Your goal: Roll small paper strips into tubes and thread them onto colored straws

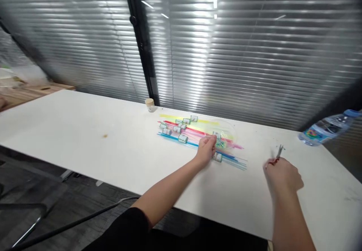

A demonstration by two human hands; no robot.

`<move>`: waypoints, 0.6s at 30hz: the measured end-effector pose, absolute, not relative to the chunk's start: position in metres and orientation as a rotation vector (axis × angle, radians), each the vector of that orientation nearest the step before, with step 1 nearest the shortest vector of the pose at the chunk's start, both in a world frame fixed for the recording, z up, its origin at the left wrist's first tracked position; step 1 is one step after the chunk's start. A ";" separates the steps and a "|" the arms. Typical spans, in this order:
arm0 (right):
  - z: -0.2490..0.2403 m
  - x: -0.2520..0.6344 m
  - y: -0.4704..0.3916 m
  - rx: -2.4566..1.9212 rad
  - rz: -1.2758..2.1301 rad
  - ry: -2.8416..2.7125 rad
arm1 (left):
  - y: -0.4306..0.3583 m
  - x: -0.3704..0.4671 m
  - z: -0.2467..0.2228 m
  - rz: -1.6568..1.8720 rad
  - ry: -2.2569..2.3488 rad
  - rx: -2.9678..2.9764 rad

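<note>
My right hand [284, 173] is closed around small scissors [278, 155] with red handles, their blades pointing up and away from me over the tabletop. My left hand [207, 150] is closed, with fingertips pinched together, over thin coloured sticks [195, 130] in yellow, red, pink and blue. What it pinches, if anything, is hidden. Small white-and-green labels [183, 138] lie across the sticks. One label [217, 157] is just below my left hand, and another [216, 135] just above it. Something clear and greenish [222, 143] shows beside my fingers.
The sticks lie on a long white table [85, 130]. A clear plastic bottle [329, 127] with a blue cap is at the right end. A small pale-lidded jar [149, 104] stands at the far edge, near window blinds [240, 55]. A chair frame [28, 209] is below left.
</note>
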State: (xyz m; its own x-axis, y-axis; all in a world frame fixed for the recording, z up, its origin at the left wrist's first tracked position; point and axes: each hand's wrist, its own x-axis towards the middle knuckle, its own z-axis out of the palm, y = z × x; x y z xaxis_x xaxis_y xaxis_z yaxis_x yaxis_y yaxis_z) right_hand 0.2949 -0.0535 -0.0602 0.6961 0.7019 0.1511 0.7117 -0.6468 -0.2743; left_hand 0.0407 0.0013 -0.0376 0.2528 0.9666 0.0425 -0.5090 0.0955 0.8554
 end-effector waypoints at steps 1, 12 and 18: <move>-0.057 0.290 -0.054 -2.612 -0.046 -1.109 | 0.002 0.041 -0.038 1.213 0.634 0.889; -0.020 0.200 -0.023 -2.012 0.021 -1.561 | 0.004 0.043 -0.038 1.275 0.642 0.814; -0.017 0.186 -0.009 -2.083 0.006 -1.601 | 0.002 0.045 -0.037 1.279 0.613 0.834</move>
